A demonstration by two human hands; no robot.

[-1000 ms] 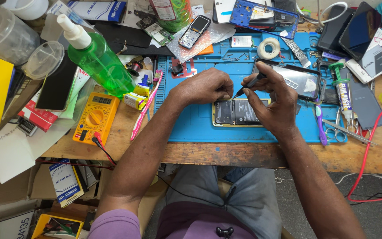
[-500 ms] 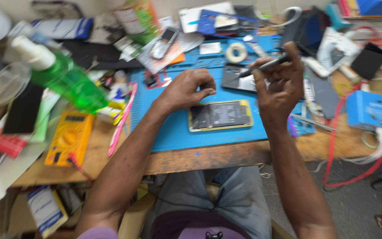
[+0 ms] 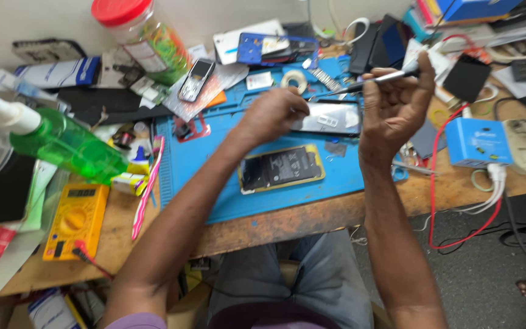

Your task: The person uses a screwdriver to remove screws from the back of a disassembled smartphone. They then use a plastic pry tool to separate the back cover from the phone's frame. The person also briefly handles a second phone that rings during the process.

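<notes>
Right hand [image 3: 397,106] pinches screwdriver [image 3: 366,82]; left hand [image 3: 273,114] touching tip.

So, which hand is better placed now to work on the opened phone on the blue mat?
Probably the right hand: it holds the thin tool. The left hand rests beyond the opened phone, toolless.

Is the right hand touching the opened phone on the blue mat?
No, the right hand is raised above the blue mat holding a thin tool, clear of the opened phone.
</notes>
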